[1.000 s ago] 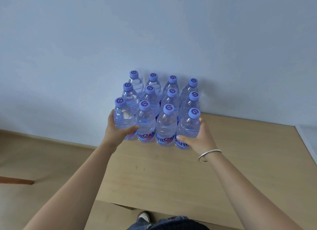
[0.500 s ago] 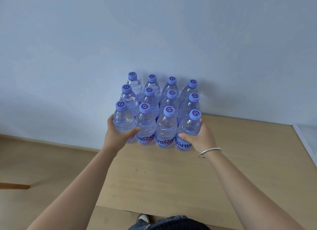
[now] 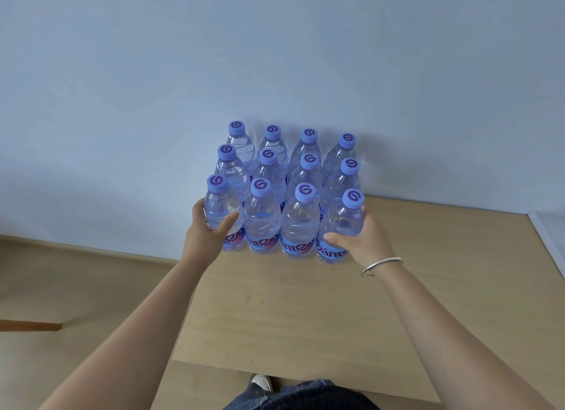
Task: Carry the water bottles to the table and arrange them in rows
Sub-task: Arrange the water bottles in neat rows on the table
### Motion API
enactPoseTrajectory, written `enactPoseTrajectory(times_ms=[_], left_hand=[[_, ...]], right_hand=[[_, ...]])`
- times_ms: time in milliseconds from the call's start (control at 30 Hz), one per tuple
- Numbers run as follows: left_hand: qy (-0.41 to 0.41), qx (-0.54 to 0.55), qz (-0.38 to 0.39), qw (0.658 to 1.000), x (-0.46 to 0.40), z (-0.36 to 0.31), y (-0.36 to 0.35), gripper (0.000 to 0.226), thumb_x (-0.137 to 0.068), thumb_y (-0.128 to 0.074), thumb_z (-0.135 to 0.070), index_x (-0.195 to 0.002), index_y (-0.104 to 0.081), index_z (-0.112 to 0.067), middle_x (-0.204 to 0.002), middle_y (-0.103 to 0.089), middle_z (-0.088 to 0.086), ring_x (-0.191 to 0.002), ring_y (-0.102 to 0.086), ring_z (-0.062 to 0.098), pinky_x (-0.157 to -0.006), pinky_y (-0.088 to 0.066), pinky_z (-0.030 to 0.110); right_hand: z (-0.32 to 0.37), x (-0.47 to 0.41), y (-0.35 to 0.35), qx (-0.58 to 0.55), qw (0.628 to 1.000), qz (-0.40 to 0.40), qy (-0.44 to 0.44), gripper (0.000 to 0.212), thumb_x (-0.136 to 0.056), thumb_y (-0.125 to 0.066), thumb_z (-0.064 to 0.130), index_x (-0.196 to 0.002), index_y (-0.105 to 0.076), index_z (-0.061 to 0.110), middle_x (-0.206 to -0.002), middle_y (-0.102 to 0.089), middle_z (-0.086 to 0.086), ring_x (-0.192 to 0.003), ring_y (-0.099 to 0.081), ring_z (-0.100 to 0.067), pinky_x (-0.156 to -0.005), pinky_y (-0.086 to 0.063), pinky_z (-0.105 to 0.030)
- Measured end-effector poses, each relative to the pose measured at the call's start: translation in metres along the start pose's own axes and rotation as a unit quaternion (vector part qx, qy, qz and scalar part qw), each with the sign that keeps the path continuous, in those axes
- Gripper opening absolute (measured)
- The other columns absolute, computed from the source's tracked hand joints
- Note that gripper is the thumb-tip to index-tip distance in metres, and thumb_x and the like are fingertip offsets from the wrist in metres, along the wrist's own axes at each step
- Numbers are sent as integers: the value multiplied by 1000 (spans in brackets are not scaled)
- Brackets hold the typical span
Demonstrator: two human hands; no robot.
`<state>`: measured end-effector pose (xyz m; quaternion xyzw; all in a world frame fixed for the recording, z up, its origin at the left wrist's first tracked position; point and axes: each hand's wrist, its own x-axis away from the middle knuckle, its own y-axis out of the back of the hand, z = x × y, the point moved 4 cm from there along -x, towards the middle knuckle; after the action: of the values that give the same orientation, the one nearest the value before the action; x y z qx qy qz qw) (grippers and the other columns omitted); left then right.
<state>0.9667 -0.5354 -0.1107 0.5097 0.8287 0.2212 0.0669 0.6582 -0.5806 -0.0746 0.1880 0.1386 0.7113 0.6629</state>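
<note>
Clear glossy plastic bottles with matt plastic caps — smooth pale wood-look table — shiny metal bangle.

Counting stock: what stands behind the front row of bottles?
Behind the front row stand two more rows of four capped bottles, then the wall. Their lower bodies are hidden.

Both bare forearms are stretched forward and slightly inward. The left hand is curled round the front-left bottle, thumb laid across its front and fingers hidden behind. The right hand is wrapped round the front-right bottle, thumb pressed on its near side. A silver bangle is worn on the right wrist.
</note>
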Motion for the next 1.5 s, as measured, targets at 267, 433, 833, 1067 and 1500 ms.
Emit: enactPoseTrajectory(times_ms=[267, 433, 833, 1067, 1500], left_hand=[[-5, -8, 15, 1000, 0, -2, 1, 59, -82, -63, -50, -130, -35, -32, -104, -59, -13, -90, -57, 11, -77, -42, 29], [-4, -10, 18, 1000, 2, -4, 0, 60, -81, -61, -53, -131, -33, -36, -105, -60, -14, -92, -57, 13, -76, -41, 30], [-13, 29, 55, 998, 11, -20, 16, 97, -66, -70, -56, -146, -20, -30, -146, -39, -5, -133, -41, 17, -109, -36, 43], [-301, -174, -49, 936, 35, -112, 0, 97, -69, -78, -43, -147, -24, -19, -155, -21, 9, -145, -11, 27, -114, -14, 37], [-309, -368, 35, 876, 36, -122, -34, 69, -89, -55, -42, -147, -26, -20, -156, -20, 4, -146, -11, 24, -117, -3, 40]], right_hand=[[0, -1, 0, -4, 1000, 1, 8, 50, -60, -85, 13, -87, -49, 34, -86, -61, 23, -70, -56, 22, -57, -41, 2], [-1, -1, -2, -6, 1000, 6, 12, 51, -61, -85, 17, -91, -47, 36, -89, -62, 21, -78, -58, 15, -62, -43, -9], [13, 3, 6, -40, 996, 3, 74, 69, -59, -87, 23, -112, -45, 38, -112, -55, 25, -99, -53, 18, -77, -42, -1], [42, -3, 17, -20, 991, -31, 130, 74, -59, -87, 25, -107, -38, 54, -104, -42, 43, -98, -39, 33, -76, -33, 9], [32, -18, 6, 11, 994, 81, 78, 100, -66, -83, 22, -146, -23, 21, -143, -43, -2, -131, -43, -21, -107, -38, -44]])
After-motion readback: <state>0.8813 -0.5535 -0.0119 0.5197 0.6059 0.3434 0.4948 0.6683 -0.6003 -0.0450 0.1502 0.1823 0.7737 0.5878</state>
